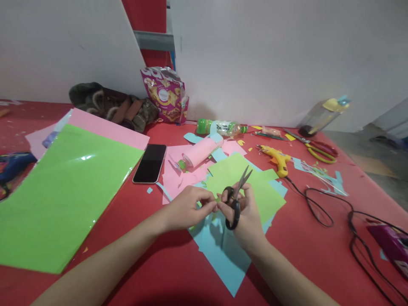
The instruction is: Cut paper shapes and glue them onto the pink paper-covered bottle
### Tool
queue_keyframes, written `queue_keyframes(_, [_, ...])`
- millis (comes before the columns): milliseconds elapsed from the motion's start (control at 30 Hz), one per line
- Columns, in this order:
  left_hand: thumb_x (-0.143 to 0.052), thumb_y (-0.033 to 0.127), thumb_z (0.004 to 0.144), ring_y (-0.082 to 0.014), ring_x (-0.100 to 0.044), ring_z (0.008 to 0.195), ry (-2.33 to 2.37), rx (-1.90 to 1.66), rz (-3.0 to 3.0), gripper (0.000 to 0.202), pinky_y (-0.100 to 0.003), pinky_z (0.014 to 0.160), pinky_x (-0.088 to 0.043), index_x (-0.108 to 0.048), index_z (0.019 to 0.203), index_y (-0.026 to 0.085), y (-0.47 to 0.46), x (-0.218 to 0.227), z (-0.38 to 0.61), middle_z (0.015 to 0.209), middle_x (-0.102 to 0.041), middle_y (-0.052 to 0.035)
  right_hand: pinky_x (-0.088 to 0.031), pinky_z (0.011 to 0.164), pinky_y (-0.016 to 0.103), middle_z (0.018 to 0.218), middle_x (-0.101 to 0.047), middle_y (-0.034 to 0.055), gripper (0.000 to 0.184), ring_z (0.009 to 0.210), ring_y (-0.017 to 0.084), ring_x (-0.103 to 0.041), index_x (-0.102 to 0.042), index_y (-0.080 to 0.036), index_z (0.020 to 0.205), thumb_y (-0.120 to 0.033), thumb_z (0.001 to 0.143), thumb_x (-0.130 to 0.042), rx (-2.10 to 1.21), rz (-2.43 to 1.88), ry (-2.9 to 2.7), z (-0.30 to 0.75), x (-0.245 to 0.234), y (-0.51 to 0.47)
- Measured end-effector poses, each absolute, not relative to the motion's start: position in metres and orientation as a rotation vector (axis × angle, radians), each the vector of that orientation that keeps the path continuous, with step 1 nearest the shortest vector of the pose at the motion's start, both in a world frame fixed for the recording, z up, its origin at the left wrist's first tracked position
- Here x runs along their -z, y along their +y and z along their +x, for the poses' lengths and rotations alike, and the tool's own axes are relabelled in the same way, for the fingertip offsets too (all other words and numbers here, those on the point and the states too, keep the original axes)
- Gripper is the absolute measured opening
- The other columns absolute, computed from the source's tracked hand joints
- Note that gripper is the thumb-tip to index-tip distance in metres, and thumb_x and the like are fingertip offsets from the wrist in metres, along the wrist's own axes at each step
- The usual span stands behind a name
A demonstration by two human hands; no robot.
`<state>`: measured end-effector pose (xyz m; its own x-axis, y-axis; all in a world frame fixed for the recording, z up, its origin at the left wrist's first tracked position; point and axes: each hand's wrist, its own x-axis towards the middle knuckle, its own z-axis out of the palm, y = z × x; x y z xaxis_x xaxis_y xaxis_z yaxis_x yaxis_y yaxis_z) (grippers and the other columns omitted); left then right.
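My left hand (190,207) pinches a tiny green paper piece (218,200) between thumb and fingertips. Against the same piece rest the fingertips of my right hand (250,223), which also holds black-handled scissors (236,197). The scissor blades point up and away, slightly parted, with nothing between them. Beneath both hands lie a light green sheet (267,202) and a blue sheet (234,265), overlapping on the red table (153,272). Just beyond the hands, a bottle wrapped in pink paper (204,151) lies on its side among pink and blue scraps.
A phone (149,163) and green sheets in clear plastic (70,191) lie left. At the back are a snack bag (164,95) and a green bottle (219,127). A yellow glue gun (277,159), its black cord (315,202), larger scissors (318,148) and an upright bottle (321,117) occupy the right.
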<state>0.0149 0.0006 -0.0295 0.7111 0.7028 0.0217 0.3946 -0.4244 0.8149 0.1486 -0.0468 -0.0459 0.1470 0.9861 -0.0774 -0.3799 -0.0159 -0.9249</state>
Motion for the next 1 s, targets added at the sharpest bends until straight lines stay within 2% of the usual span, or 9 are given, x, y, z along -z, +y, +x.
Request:
queue_keyframes(133, [-0.041,0.020,0.077,-0.0078,-0.047,0.053,0.954,-0.503,2.077,0.023,-0.017,0.052,-0.035,-0.055,0.061,0.012,0.002,0.024,0.014,0.056,-0.054,0.0010,-0.039,0.055,0.021,0.065,-0.046,-0.0082,0.038,0.057,0.007,-0.048,-0.036,-0.024,0.079,-0.017,0.060,-0.067,-1.280,-1.071,-0.821,0.148,0.046,-0.046])
queue_keyframes(267, [-0.040,0.021,0.078,-0.0078,-0.047,0.055,1.033,-0.607,2.033,0.023,-0.017,0.055,-0.037,-0.052,0.060,0.013,0.005,0.018,0.010,0.056,-0.052,0.0017,-0.037,0.054,0.021,0.063,-0.044,-0.0082,0.039,0.055,0.007,-0.045,-0.034,-0.025,0.081,-0.024,0.062,-0.068,-1.426,-1.095,-0.879,0.146,0.047,-0.048])
queue_keyframes(500, [-0.040,0.023,0.079,-0.0101,-0.051,0.059,1.141,-0.754,1.904,0.023,-0.018,0.052,-0.040,-0.052,0.063,0.014,0.002,0.007,0.006,0.057,-0.053,0.0011,-0.033,0.055,0.025,0.069,-0.042,-0.0038,0.043,0.057,0.010,-0.040,-0.032,-0.024,0.085,-0.049,0.065,-0.059,-1.700,-0.892,-1.088,0.147,0.048,-0.055])
queue_keyframes(1000, [-0.040,0.020,0.077,-0.0070,-0.045,0.051,1.175,-0.759,2.020,0.023,-0.017,0.052,-0.037,-0.047,0.056,0.013,-0.004,0.007,0.009,0.053,-0.049,0.0027,-0.029,0.052,0.024,0.069,-0.041,-0.0025,0.040,0.058,0.011,-0.036,-0.030,-0.024,0.082,-0.051,0.067,-0.057,-1.695,-0.898,-1.192,0.148,0.043,-0.056])
